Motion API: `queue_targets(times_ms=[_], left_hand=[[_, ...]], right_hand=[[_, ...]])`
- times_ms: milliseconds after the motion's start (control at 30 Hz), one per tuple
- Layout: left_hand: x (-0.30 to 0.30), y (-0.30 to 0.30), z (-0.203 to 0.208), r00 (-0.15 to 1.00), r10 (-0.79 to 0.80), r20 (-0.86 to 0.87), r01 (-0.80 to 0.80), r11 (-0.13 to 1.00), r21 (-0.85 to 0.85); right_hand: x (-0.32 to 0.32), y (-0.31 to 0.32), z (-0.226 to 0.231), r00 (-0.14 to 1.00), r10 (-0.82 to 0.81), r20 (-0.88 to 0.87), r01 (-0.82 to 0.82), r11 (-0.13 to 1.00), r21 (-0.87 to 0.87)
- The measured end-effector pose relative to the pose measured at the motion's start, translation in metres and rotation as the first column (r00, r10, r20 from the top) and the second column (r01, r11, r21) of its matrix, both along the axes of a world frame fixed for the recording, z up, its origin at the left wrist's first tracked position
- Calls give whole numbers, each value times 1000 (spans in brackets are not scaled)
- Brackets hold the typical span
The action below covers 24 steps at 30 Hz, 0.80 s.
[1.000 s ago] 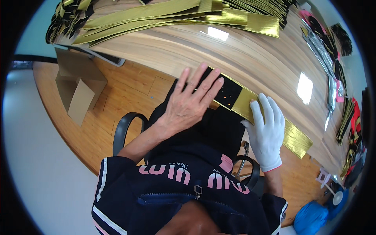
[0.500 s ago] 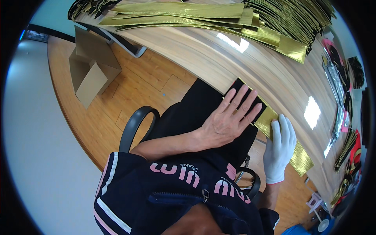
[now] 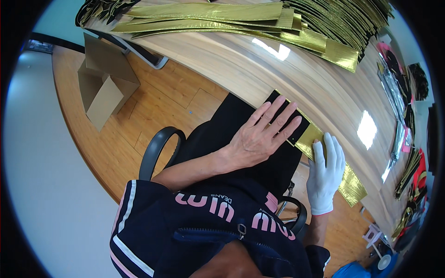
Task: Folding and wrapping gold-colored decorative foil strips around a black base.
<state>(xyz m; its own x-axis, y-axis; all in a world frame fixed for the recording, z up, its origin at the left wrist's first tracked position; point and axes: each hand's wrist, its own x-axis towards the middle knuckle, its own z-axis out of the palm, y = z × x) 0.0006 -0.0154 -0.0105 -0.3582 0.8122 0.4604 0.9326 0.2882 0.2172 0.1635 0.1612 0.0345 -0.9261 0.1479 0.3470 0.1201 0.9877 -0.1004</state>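
In the head view, you are keeping your two hands apart, both working over one long strip. The strip (image 3: 307, 140) is lying slantwise along the near edge of the bench (image 3: 324, 99), running from upper left to lower right; its upper-left part is showing black and the rest is showing shiny gold.

Your left hand (image 3: 255, 141), which is bare, is spreading its fingers and laying them flat over the black part, closing on nothing that shows. Your right hand (image 3: 327, 173) is wearing a white glove, one bare fingertip poking out, and its fingers are resting across the gold part. Your right thumb is not showing clearly, so you cannot tell whether that hand is pinching the strip or only lying on it.

Farther back on the bench, a pile of gold strips (image 3: 208, 18) is stretching from side to side, and a thick bundle of gold-edged strips (image 3: 336, 23) is fanning out at its right. Silver strips (image 3: 394, 97) are lying toward the right side, near glare that is shining off the wood. On the wooden floor (image 3: 171, 88) to your left, a cardboard box (image 3: 104, 99) is standing with its flaps open. A black armrest (image 3: 160, 148) is curving up beside your left forearm.
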Motion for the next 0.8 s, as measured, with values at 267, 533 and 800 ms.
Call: queue_targets(times_ms=[267, 533, 800], left_hand=[[-1, 1, 6, 997, -17, -72, 12, 998, -69], [2, 8, -5, 996, 17, -83, -17, 1000, -6], [8, 8, -5, 994, 42, -103, -44, 999, -18]], right_hand=[[3, -1, 5, 999, -9, -40, 6, 998, -60], [20, -6, -2, 997, -60, -44, 58, 997, -54], [31, -13, -4, 990, -17, -137, -2, 991, -137]])
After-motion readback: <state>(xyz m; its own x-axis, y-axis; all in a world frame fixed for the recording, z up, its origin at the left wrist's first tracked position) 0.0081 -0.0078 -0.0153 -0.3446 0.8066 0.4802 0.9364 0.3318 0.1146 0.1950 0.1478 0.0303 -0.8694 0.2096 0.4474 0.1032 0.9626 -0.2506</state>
